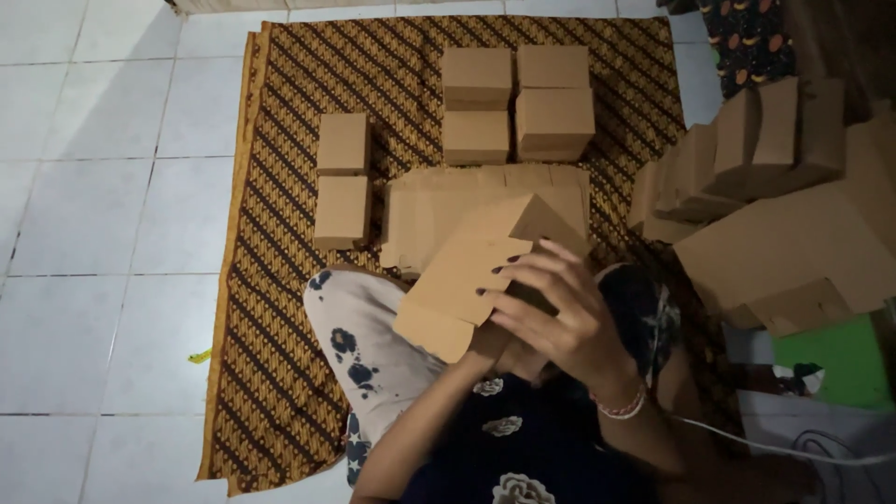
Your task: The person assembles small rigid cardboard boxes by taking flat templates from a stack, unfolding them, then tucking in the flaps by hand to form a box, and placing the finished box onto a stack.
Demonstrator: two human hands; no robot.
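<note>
Cardboard box [467, 280], plain brown and partly folded, is held tilted over the person's lap, one flap standing up as a triangle at its top. It sits above a patterned brown and gold cloth [280, 280] spread on a white tiled floor [93, 187]. The right hand [551, 313] lies across the box's near face, its grip pressed on the cardboard with dark-nailed fingers spread and a bead bracelet at the wrist. The left hand is mostly hidden beneath the box, so its grip cannot be told. On the cloth beyond stand finished square boxes [518, 103], two more boxes [343, 177] to the left, and a stack of flat blanks [439, 201]. A heap of folded boxes [765, 187] leans at right
</note>
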